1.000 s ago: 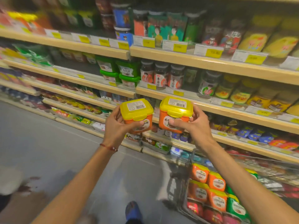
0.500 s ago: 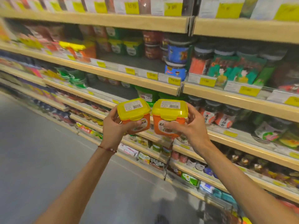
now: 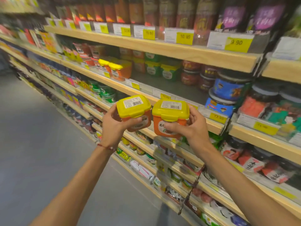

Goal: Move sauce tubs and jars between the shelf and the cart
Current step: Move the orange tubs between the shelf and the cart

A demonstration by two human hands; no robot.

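My left hand (image 3: 114, 128) grips an orange sauce tub with a yellow lid (image 3: 133, 110), tilted a little to the left. My right hand (image 3: 193, 129) grips a second orange tub with a yellow lid (image 3: 170, 117), upright, right beside the first. Both tubs are held up in front of the wooden shelf (image 3: 143, 90). On that shelf stand matching orange tubs (image 3: 119, 70) at the left and green tubs (image 3: 162, 69) further back, with bare shelf space between and in front of them. The cart is out of view.
Red jars (image 3: 197, 75) and blue-labelled jars (image 3: 228, 93) stand to the right on the same shelf. Bottles fill the shelf above, packets and small jars the shelves below. Yellow price tags line the edges. Grey floor (image 3: 40, 144) stretches along the aisle at left.
The view has swung upward and left, so the cart has dropped out of sight. Both hands have lifted the two tubs toward the shelf level with the orange and green tubs.
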